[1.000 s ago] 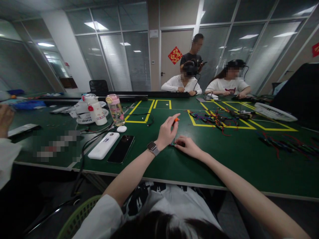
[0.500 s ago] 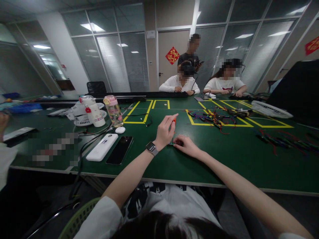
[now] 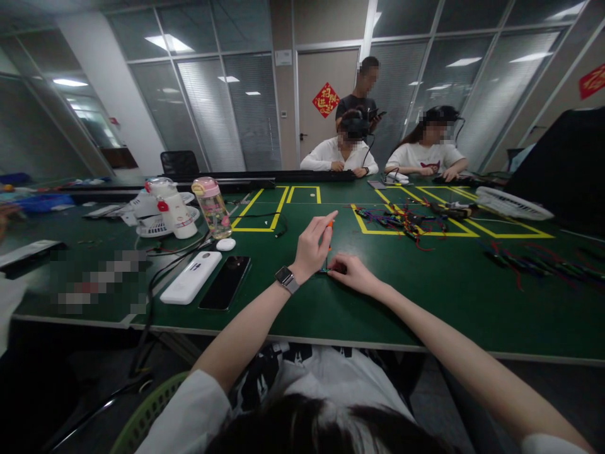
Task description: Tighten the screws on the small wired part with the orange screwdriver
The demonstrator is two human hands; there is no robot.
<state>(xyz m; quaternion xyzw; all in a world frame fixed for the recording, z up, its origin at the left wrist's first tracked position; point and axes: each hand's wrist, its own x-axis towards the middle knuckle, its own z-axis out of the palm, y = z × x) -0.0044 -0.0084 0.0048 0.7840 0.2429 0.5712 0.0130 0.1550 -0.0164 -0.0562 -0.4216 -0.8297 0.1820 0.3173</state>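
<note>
My left hand (image 3: 311, 244), with a watch on its wrist, is closed round the orange handle of an upright screwdriver (image 3: 331, 224). Its thin shaft points down to a small green circuit board (image 3: 324, 271) on the table. Beside the shaft, my right hand (image 3: 352, 272) rests low with its fingertips pinched at the board's right edge. The fingers of both hands hide most of the board, and the contact of the tip with it cannot be made out.
On the green table (image 3: 283, 315), a black phone (image 3: 225, 282) and a white power bank (image 3: 191, 277) lie left of my hands. Further back stand a pink-lidded bottle (image 3: 212, 208) and a white fan (image 3: 154, 224). Bundled wires (image 3: 401, 219) lie right. People sit and stand opposite.
The whole view has shifted slightly. Both hands keep nearly the same pose at the board, with the screwdriver still upright.
</note>
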